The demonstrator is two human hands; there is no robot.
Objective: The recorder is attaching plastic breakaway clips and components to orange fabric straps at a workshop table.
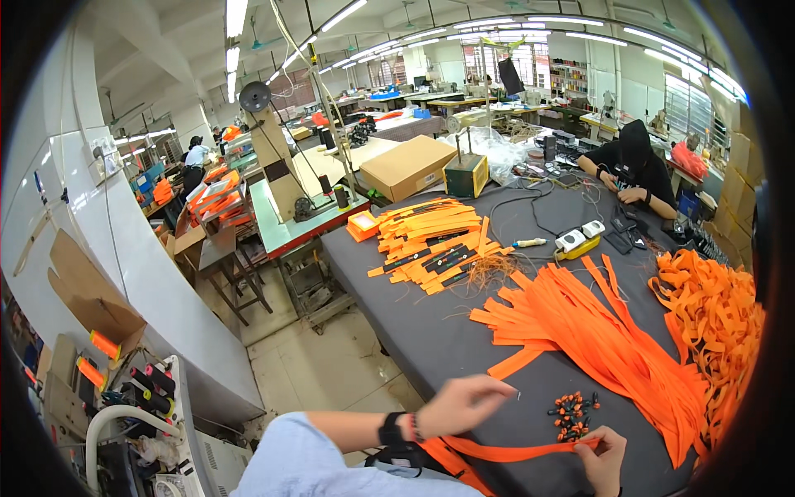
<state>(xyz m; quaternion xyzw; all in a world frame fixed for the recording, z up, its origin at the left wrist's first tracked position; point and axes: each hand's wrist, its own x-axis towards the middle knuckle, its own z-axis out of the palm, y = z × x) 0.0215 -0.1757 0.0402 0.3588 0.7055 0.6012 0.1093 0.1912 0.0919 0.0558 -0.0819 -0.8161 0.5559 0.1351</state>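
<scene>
My right hand (604, 462) pinches the end of an orange strap (517, 453) low over the table's near edge. The strap runs left toward my body, where more orange strap (460, 470) hangs beneath my left forearm. Above it, my left hand (465, 404) is open, its fingers stretched to the right with no strap in them. A tiny pale thing lies by its fingertips; I cannot make out what it is. Right beside my right hand sits a small pile of black and orange plastic pieces (573, 414). A thick bundle of long orange straps (596, 331) lies just beyond.
A tangled heap of orange straps (712, 340) fills the table's right side. Shorter orange strips (431, 244) with black labels lie farther left. Behind them are a power strip (580, 240), a green metal box (466, 175) and a cardboard box (406, 168). Another person (636, 170) works across the table.
</scene>
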